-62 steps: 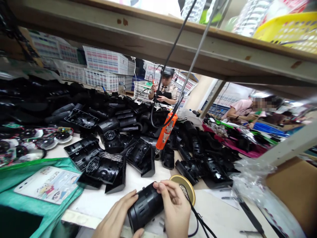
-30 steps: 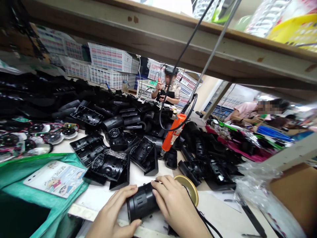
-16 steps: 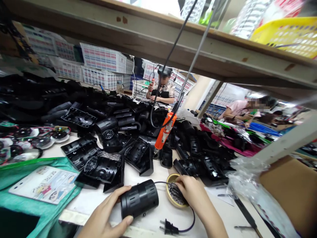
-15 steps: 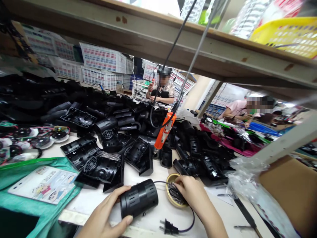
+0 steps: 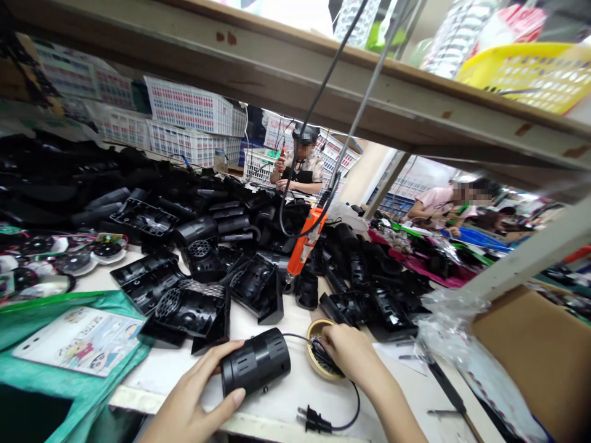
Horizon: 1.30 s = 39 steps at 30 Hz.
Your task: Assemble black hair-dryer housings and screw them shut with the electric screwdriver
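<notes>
A black slotted plastic cylinder (image 5: 258,362) lies on its side near the table's front edge. My left hand (image 5: 198,394) grips its left end, thumb in front and fingers behind. From its right end runs a thin black cord, which crosses a yellow bowl (image 5: 310,363) of small metal screws and ends in a two-pin plug (image 5: 314,419) on the table. My right hand (image 5: 348,354) reaches into the bowl over the cord, fingertips bent down and closed. What those fingertips hold is hidden. An orange electric screwdriver (image 5: 305,243) hangs behind the bowl.
Open black housing shells (image 5: 194,311) are heaped behind and to the left. A green bag (image 5: 92,394) with a picture card (image 5: 80,341) lies at the left. Tools (image 5: 446,387), clear plastic and a cardboard box (image 5: 530,351) stand right. A shelf (image 5: 295,80) crosses overhead. Two people sit beyond.
My right hand's fingers have shifted slightly within the bowl. My left hand keeps its grip on the cylinder, which stays in place. The whole view has shifted a little.
</notes>
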{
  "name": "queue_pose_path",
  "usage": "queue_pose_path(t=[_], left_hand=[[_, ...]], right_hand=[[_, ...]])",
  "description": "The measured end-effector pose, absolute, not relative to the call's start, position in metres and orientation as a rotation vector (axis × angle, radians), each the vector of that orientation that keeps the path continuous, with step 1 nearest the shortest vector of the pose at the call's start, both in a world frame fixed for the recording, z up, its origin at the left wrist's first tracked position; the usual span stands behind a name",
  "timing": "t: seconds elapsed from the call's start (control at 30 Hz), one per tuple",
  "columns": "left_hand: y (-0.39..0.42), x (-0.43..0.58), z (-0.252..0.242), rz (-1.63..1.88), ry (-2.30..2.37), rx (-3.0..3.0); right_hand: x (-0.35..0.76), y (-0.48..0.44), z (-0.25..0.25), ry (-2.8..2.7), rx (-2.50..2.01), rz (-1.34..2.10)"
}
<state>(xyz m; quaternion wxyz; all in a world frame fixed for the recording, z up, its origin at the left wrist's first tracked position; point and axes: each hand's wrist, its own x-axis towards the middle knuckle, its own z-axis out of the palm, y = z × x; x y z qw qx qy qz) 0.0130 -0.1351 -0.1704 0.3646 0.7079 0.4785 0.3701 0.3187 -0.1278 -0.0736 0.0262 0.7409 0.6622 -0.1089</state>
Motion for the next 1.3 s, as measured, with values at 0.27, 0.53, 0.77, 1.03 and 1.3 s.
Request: queue_pose_path(t=[0.27, 0.53, 0.77, 1.03, 1.3], left_hand=[[-0.128, 0.002, -0.180, 0.861, 1.205, 1.994], [-0.127, 0.006, -0.179, 0.932, 1.224, 1.872], [-0.128, 0.008, -0.166, 0.923, 1.196, 1.740], [-0.126, 0.011, -0.161, 0.871, 1.222, 1.647], [-0.124, 0.011, -0.165, 0.824, 1.219, 1.607]], right_hand=[[0.322, -0.141, -0.077, 2.420, 2.613, -0.437], [0.250, -0.160, -0.108, 3.273, 2.368, -0.488], [0.241, -0.156, -0.130, 3.397, 2.202, 0.168], [0.243, -0.158, -0.130, 3.395, 2.129, 0.430], [0.257, -0.167, -0.113, 3.285, 1.984, 0.623]])
